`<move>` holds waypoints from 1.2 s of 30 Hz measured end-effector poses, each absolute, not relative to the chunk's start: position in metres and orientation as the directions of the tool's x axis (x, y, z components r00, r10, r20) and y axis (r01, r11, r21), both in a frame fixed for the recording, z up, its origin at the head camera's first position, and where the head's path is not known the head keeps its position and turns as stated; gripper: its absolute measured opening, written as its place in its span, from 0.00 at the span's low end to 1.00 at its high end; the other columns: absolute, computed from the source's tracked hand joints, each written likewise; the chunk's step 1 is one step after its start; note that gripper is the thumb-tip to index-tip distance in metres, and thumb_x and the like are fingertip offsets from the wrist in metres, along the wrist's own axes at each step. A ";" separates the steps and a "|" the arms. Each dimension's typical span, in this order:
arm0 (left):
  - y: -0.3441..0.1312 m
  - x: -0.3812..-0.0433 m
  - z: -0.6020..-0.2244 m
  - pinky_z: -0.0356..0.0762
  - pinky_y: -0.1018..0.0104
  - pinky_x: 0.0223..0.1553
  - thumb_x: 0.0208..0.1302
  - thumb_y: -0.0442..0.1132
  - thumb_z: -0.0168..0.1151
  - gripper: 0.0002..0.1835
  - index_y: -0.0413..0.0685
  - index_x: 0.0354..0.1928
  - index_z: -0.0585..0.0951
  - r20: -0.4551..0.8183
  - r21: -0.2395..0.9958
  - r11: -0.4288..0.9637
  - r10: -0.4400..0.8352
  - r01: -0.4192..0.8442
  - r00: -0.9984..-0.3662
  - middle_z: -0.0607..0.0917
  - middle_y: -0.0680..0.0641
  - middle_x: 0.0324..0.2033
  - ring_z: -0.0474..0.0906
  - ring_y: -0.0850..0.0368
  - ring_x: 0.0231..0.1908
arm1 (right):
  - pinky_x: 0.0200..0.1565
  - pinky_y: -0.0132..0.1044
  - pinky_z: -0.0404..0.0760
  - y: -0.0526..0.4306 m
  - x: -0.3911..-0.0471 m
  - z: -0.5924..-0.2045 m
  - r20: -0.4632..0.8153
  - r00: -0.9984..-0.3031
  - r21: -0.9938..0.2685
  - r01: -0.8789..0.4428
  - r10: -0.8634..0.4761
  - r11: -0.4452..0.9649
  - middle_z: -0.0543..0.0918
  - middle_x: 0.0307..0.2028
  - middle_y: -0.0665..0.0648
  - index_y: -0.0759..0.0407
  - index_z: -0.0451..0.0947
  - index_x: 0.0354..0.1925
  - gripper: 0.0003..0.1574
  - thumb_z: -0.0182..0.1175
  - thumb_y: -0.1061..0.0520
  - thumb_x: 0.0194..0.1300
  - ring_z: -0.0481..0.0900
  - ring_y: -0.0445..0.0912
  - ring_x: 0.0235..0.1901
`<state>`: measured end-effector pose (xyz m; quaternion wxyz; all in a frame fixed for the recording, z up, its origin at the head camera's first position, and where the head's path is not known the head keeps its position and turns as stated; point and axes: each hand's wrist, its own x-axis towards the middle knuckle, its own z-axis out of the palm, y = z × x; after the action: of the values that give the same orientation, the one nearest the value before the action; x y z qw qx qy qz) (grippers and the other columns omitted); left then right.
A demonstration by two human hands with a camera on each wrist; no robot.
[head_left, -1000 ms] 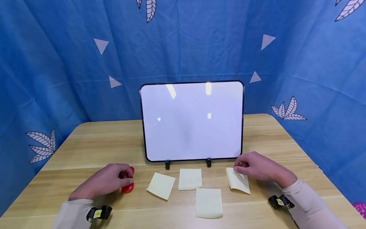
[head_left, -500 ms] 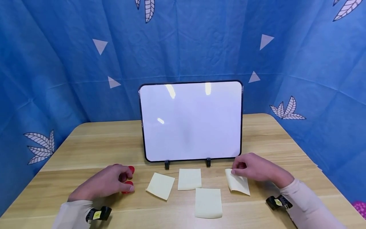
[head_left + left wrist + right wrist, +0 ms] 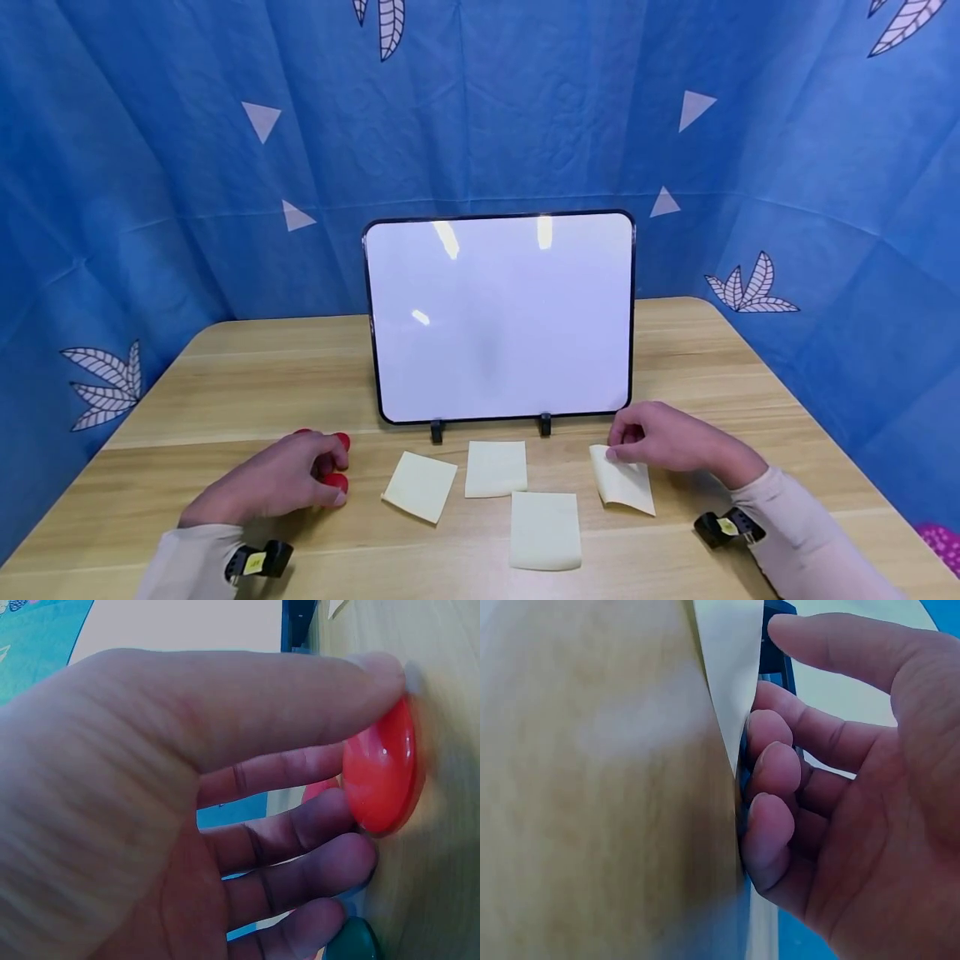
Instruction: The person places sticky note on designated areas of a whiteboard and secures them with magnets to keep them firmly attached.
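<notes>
In the head view, my left hand [image 3: 266, 479] bends over a red, glossy oval magnet [image 3: 336, 482] on the table. The thumb meets one edge of that magnet [image 3: 382, 772] in the left wrist view, and the index finger passes behind it. Over the far end of a pale yellow sticky note [image 3: 628, 487] lies my right hand [image 3: 675, 437], its thumb touching the paper. The right wrist view shows a gap between thumb and index finger beside the raised note [image 3: 731, 667]. Several more sticky notes, including a tilted one [image 3: 422, 487], lie between the hands.
A black-framed whiteboard [image 3: 495, 317] stands behind the notes on small black feet [image 3: 545, 425]. Another red piece [image 3: 342, 440] lies beyond the left fingers. A green piece [image 3: 352, 941] shows under the little finger. Blue curtain [image 3: 465, 108] encloses the wooden table [image 3: 675, 358].
The left thumb has drawn back to the magnet's near edge, and the magnet has shifted slightly. The right hand and its note have slid a little toward me.
</notes>
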<state>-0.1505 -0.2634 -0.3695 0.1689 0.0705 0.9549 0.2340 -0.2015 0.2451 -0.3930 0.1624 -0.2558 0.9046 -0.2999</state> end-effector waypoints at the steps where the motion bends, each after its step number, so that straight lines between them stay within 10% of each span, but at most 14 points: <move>1: -0.263 -0.150 -0.369 0.73 0.60 0.36 0.45 0.45 0.83 0.22 0.52 0.41 0.82 -0.286 0.474 0.878 0.221 0.063 -0.933 0.77 0.52 0.33 0.72 0.54 0.36 | 0.31 0.35 0.76 0.245 -0.201 -0.393 -0.141 -0.816 -0.630 -0.363 -0.561 0.686 0.80 0.29 0.46 0.48 0.82 0.35 0.08 0.67 0.47 0.66 0.75 0.43 0.29; 36: -0.251 -0.151 -0.372 0.75 0.62 0.36 0.55 0.46 0.75 0.12 0.56 0.40 0.85 -0.149 0.423 0.895 0.226 0.144 -0.963 0.77 0.55 0.34 0.72 0.56 0.34 | 0.29 0.32 0.70 0.256 -0.204 -0.393 -0.048 -0.821 -0.842 -0.273 -0.569 0.464 0.74 0.24 0.53 0.61 0.76 0.34 0.11 0.66 0.56 0.67 0.72 0.43 0.26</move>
<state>-0.1506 -0.2514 -0.3719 0.0978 0.0956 0.9684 0.2088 -0.2036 0.2556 -0.3933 0.1635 -0.2507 0.8399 -0.4527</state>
